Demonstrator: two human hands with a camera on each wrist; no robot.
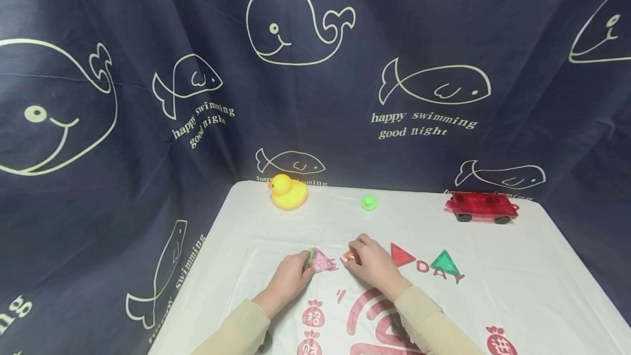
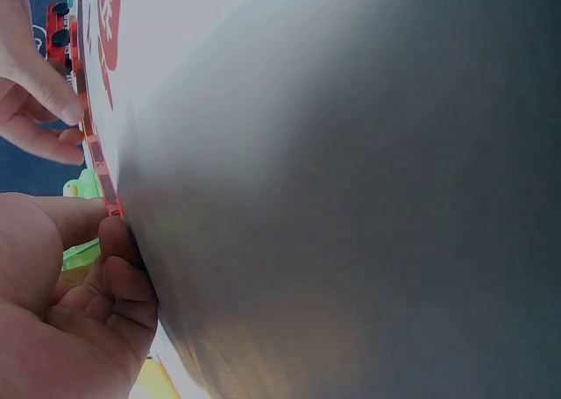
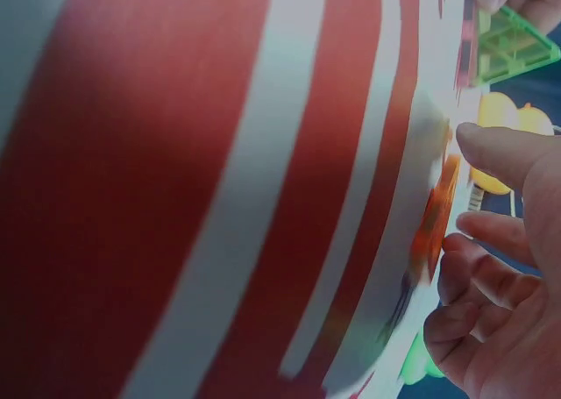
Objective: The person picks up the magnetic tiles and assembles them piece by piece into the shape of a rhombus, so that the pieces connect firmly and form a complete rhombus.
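Observation:
My left hand [image 1: 290, 277] pinches a green triangular magnetic tile [image 3: 517, 50], which stands on edge against a pink triangular tile [image 1: 322, 262] lying flat on the table. Just to the right, my right hand [image 1: 372, 263] has its thumb and fingers curled about a translucent orange tile [image 1: 351, 256] low on the table. In the right wrist view the orange tile [image 3: 434, 224] shows between the thumb and fingertips; my palm partly hides it in the head view. A gap separates the orange tile from the pink one.
A red triangular tile [image 1: 401, 255] and a dark green one [image 1: 445, 263] lie right of my right hand. Along the back edge stand a yellow duck [image 1: 289, 192], a small green duck [image 1: 368, 202] and a red wheeled car base [image 1: 483, 207]. A navy curtain [image 1: 315, 114] hangs behind the table.

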